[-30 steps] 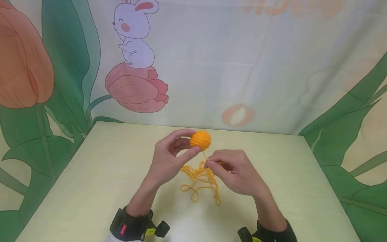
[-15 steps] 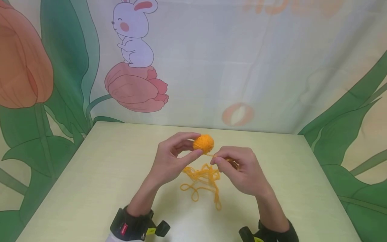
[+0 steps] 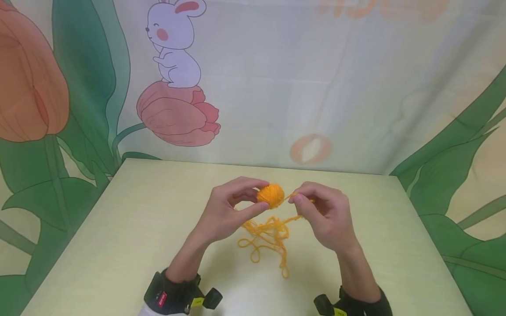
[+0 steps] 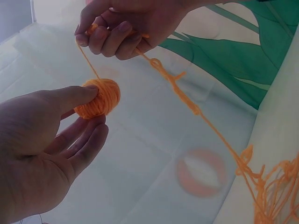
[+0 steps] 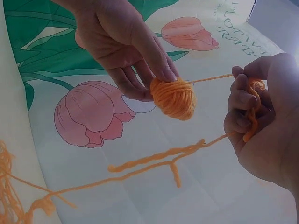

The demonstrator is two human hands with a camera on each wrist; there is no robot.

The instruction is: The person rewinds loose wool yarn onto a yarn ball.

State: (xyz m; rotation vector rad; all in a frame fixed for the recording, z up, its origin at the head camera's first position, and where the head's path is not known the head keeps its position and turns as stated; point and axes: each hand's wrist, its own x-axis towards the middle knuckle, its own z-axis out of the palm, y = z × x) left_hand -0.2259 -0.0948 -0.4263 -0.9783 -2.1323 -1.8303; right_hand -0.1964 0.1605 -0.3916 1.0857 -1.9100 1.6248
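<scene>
A small ball of orange yarn (image 3: 271,195) is held above the table between the thumb and fingers of my left hand (image 3: 231,210). To its right, my right hand (image 3: 326,215) pinches the yarn strand (image 5: 212,79), which runs taut from the ball to the fingertips. More yarn lies bunched in the curled right fingers, as the right wrist view shows. From that hand a twisted, looped length (image 4: 180,93) trails down to a loose tangle of yarn (image 3: 269,232) on the table below the hands.
The pale table (image 3: 138,228) stretches out on both sides of the hands. Behind it hangs a curtain (image 3: 253,87) printed with tulips and a rabbit. Black camera bands (image 3: 171,292) are strapped round both wrists.
My right hand has swung up and to the right round the ball, carrying the strand from below it to its right side. The left hand and ball have shifted slightly right and down.
</scene>
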